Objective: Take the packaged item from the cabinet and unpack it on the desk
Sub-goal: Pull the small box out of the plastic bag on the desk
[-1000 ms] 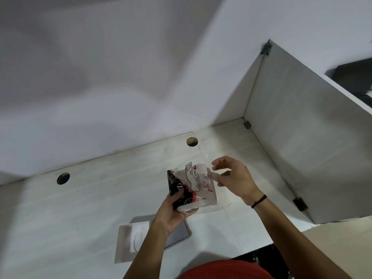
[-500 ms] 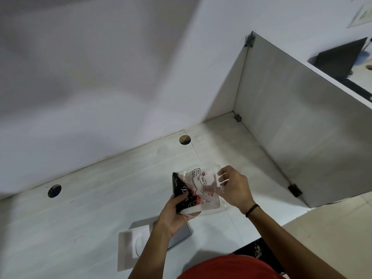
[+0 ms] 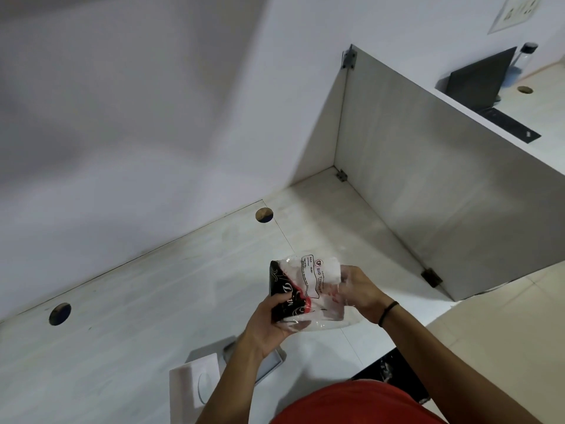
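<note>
I hold a packaged item [image 3: 305, 289] above the pale desk [image 3: 137, 316]: a black, red and white pack in a clear plastic wrapper with a printed label. My left hand [image 3: 269, 322] grips its lower left corner from below, thumb on the black part. My right hand [image 3: 357, 289] is closed on the clear wrapper at the pack's right side, fingers pressed into the plastic. The cabinet is out of view.
A white flat box [image 3: 195, 384] and a grey tray-like piece [image 3: 272, 362] lie on the desk under my left arm. Two round cable holes [image 3: 264, 215] [image 3: 60, 313] sit near the wall. A grey partition panel [image 3: 428, 185] stands at the right; a laptop [image 3: 480, 81] is beyond it.
My right hand has gone from open fingers pinching the wrapper's top edge to a closed grasp on the wrapper's right side. The pack sits a little lower and closer to me.
</note>
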